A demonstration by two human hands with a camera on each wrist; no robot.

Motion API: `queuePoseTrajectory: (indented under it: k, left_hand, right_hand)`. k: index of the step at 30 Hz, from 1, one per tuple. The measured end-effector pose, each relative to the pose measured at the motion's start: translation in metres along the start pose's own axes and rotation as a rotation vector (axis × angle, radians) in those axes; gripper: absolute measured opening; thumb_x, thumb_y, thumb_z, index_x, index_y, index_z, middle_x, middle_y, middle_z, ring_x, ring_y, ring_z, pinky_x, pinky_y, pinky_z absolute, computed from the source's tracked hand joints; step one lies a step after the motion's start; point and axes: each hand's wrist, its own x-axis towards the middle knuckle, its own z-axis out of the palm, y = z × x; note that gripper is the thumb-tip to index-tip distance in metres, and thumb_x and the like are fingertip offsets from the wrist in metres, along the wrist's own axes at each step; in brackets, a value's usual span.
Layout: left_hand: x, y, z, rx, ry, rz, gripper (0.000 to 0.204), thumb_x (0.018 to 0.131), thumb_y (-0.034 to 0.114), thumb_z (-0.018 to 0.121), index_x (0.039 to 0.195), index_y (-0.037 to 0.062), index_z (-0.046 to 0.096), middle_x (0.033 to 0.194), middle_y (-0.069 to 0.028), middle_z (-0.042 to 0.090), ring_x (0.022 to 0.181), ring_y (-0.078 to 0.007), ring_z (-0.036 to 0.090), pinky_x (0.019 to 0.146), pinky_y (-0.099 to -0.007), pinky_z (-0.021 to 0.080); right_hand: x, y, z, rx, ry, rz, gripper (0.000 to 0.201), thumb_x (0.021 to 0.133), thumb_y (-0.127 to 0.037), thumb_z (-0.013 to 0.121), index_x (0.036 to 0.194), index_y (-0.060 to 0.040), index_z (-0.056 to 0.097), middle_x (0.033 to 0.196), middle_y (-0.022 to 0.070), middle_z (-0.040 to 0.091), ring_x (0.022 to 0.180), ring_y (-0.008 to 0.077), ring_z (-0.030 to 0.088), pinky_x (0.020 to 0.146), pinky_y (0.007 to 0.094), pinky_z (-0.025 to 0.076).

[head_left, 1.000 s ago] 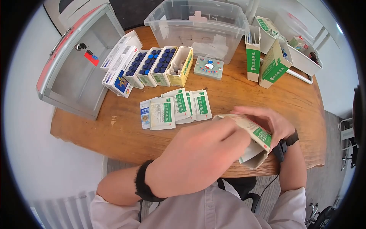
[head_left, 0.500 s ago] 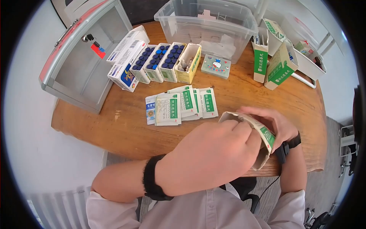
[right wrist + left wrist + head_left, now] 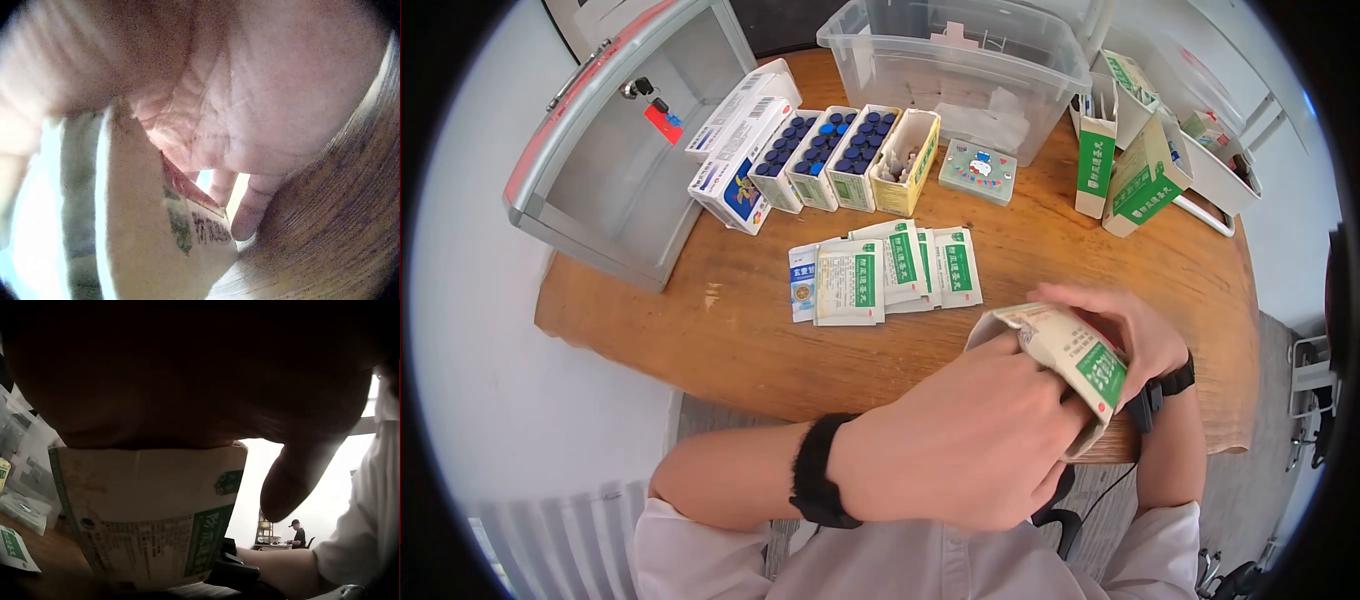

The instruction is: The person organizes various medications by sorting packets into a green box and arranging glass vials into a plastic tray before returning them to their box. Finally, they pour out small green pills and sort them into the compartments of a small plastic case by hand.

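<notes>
A cream and green cardboard medicine box (image 3: 1068, 355) is held tilted over the table's front edge, its open end facing left. My right hand (image 3: 1138, 330) grips it from the far right side, fingers curved around the outside. My left hand (image 3: 965, 440) reaches into the open end; its fingers are hidden inside, and I cannot tell what they hold. In the left wrist view the left thumb (image 3: 294, 481) hangs free outside the box. Several flat white and green sachets (image 3: 840, 285) lie overlapping on the table beyond my left hand, with one blue and white sachet (image 3: 802, 290) at their left.
Behind the sachets stand open boxes of blue-capped vials (image 3: 863, 150), a yellow box (image 3: 897, 195), white cartons (image 3: 735, 180) and a flat decorated case (image 3: 980, 172). A clear bin (image 3: 880, 75), two green-white boxes (image 3: 1095, 170), and a glass-fronted cabinet (image 3: 615, 160) surround them.
My left hand has stayed at the box's open end and now covers more of it. The box has tilted a little in my right hand. The whole head view has shifted slightly.
</notes>
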Motion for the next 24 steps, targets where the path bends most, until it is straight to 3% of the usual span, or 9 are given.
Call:
queuePoseTrajectory:
  k: [5, 7, 9, 10, 11, 13, 16, 20, 24]
  left_hand:
    - [-0.011, -0.008, -0.005, -0.014, -0.186, 0.002, 0.029, 0.086, 0.015, 0.077, 0.112, 0.0019, 0.077, 0.113, -0.0185, 0.074, 0.102, -0.0374, 0.073, 0.094, -0.0501, 0.058]
    - [-0.027, -0.013, -0.015, -0.145, 0.240, 0.149, 0.032, 0.086, 0.008, 0.075, 0.118, 0.0058, 0.080, 0.118, -0.0148, 0.078, 0.104, -0.0346, 0.076, 0.096, -0.0475, 0.061]
    - [-0.068, -0.033, -0.040, 0.064, 0.258, 0.085, 0.035, 0.088, 0.006, 0.072, 0.122, 0.0083, 0.082, 0.132, -0.0129, 0.078, 0.111, -0.0335, 0.078, 0.090, -0.0450, 0.066]
    - [-0.087, -0.048, -0.056, 0.196, 0.162, -0.064, 0.042, 0.091, 0.020, 0.082, 0.131, 0.0090, 0.078, 0.145, -0.0163, 0.071, 0.125, -0.0352, 0.073, 0.108, -0.0483, 0.060]
    - [-0.096, -0.055, -0.058, 0.197, 0.162, -0.061, 0.042, 0.091, 0.020, 0.082, 0.131, 0.0090, 0.078, 0.145, -0.0163, 0.071, 0.125, -0.0352, 0.073, 0.108, -0.0483, 0.060]
    - [-0.107, -0.063, -0.061, 0.521, 0.077, -0.421, 0.064, 0.087, 0.036, 0.090, 0.142, 0.0100, 0.071, 0.156, -0.0180, 0.063, 0.141, -0.0351, 0.063, 0.125, -0.0546, 0.045]
    - [-0.133, -0.049, -0.054, 0.430, -0.082, -0.522, 0.085, 0.080, 0.048, 0.094, 0.151, 0.0135, 0.064, 0.159, -0.0179, 0.058, 0.151, -0.0353, 0.053, 0.134, -0.0594, 0.029]
    - [-0.157, -0.018, -0.025, 0.410, -0.146, -0.445, 0.069, 0.084, 0.039, 0.090, 0.145, 0.0132, 0.070, 0.149, -0.0137, 0.064, 0.141, -0.0312, 0.061, 0.128, -0.0589, 0.039]
    - [-0.175, -0.019, -0.001, 0.455, 0.008, -0.190, 0.037, 0.086, 0.021, 0.084, 0.123, 0.0141, 0.080, 0.127, -0.0043, 0.074, 0.121, -0.0209, 0.070, 0.116, -0.0489, 0.054]
  right_hand:
    - [0.002, 0.000, -0.005, -0.167, -0.067, -0.106, 0.138, 0.048, -0.029, 0.112, 0.167, 0.0017, 0.049, 0.165, 0.0181, 0.057, 0.152, 0.0291, 0.054, 0.129, 0.0412, 0.037]
    - [0.000, 0.003, -0.007, -0.103, -0.061, -0.090, 0.136, 0.050, -0.027, 0.112, 0.167, 0.0018, 0.048, 0.167, 0.0184, 0.055, 0.154, 0.0284, 0.052, 0.131, 0.0406, 0.035]
    - [0.000, 0.007, -0.006, -0.026, -0.045, -0.089, 0.135, 0.051, -0.026, 0.112, 0.167, 0.0025, 0.048, 0.169, 0.0185, 0.053, 0.155, 0.0278, 0.051, 0.131, 0.0403, 0.034]
    - [-0.001, 0.008, -0.006, 0.039, -0.046, -0.073, 0.135, 0.052, -0.024, 0.112, 0.167, 0.0032, 0.047, 0.170, 0.0187, 0.052, 0.156, 0.0273, 0.050, 0.132, 0.0400, 0.032]
    - [-0.002, 0.008, -0.006, 0.037, -0.043, -0.075, 0.135, 0.052, -0.024, 0.112, 0.167, 0.0032, 0.047, 0.170, 0.0187, 0.052, 0.156, 0.0273, 0.050, 0.132, 0.0400, 0.032]
    - [-0.001, 0.007, -0.006, 0.149, -0.055, -0.061, 0.136, 0.052, -0.021, 0.111, 0.168, 0.0051, 0.045, 0.171, 0.0183, 0.050, 0.157, 0.0258, 0.048, 0.133, 0.0395, 0.030]
    - [-0.002, 0.009, -0.007, 0.196, -0.057, -0.063, 0.140, 0.052, -0.019, 0.111, 0.169, 0.0071, 0.040, 0.172, 0.0189, 0.049, 0.158, 0.0259, 0.047, 0.133, 0.0401, 0.029]
    - [0.001, 0.016, -0.008, 0.354, -0.063, -0.095, 0.142, 0.051, -0.019, 0.111, 0.170, 0.0079, 0.037, 0.172, 0.0194, 0.049, 0.159, 0.0263, 0.045, 0.134, 0.0410, 0.028]
    - [0.000, 0.013, -0.007, 0.304, -0.040, -0.052, 0.142, 0.051, -0.018, 0.111, 0.170, 0.0084, 0.037, 0.173, 0.0199, 0.047, 0.159, 0.0266, 0.044, 0.134, 0.0419, 0.028]
